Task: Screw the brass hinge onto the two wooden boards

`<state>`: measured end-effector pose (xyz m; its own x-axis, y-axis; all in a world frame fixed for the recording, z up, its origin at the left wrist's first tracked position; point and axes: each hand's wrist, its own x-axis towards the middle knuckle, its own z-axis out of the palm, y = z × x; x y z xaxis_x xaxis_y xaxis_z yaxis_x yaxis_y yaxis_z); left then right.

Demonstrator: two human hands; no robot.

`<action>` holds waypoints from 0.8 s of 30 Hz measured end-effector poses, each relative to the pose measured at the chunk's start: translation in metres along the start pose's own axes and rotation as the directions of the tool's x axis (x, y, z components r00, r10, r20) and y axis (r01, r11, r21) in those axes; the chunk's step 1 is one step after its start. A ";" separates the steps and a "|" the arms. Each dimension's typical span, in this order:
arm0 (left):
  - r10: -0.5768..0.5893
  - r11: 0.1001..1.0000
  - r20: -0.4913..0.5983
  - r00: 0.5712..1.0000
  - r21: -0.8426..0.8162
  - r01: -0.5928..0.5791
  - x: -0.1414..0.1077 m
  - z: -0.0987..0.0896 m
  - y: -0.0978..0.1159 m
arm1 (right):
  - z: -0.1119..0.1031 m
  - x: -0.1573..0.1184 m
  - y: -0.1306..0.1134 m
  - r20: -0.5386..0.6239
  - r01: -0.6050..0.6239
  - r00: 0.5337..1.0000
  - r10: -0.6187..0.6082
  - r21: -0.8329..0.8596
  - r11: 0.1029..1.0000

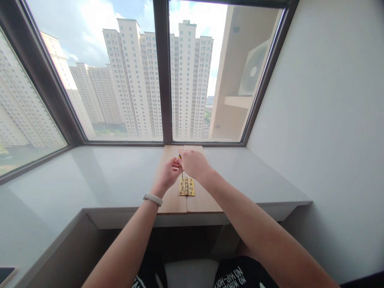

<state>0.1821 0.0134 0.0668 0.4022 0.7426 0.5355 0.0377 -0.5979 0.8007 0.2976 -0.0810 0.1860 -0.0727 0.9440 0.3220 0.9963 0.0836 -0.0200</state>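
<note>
Two pale wooden boards [171,202] lie edge to edge on the white sill. A brass hinge [186,187] spans the seam between them, with several screws in its leaves. Just beyond it, my right hand [194,163] is closed around the handle of a screwdriver [180,157], of which a black and yellow bit shows. Its thin shaft runs down toward the upper left part of the hinge. My left hand [171,173], with a pale band on the wrist, has its fingers pinched together at the screwdriver, below the right hand. Exactly where the tip rests is too small to tell.
The white sill [126,172] runs under a dark window frame [166,100]. A white wall [324,100] closes off the right side. A dark flat object [6,275] lies at the lower left edge. The boards' front ends reach the sill's front edge.
</note>
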 end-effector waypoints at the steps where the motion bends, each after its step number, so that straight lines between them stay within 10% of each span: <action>1: 0.001 1.000 0.003 1.000 0.005 -0.001 0.000 0.000 0.001 | -0.001 0.000 -0.001 0.007 0.003 1.000 -0.003 -0.001 1.000; 13: 0.050 0.993 0.107 0.993 -0.112 -0.038 0.000 -0.003 -0.004 | 0.003 0.002 0.017 0.035 0.140 0.989 -0.145 0.105 0.985; 24: 0.061 0.997 0.019 0.998 0.037 -0.061 -0.006 0.006 0.011 | -0.003 0.002 0.000 0.001 -0.051 0.999 0.052 -0.059 0.997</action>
<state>0.1859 -0.0001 0.0707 0.4210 0.6991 0.5779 0.0466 -0.6529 0.7560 0.2976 -0.0796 0.1895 -0.0213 0.9473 0.3195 0.9997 0.0160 0.0192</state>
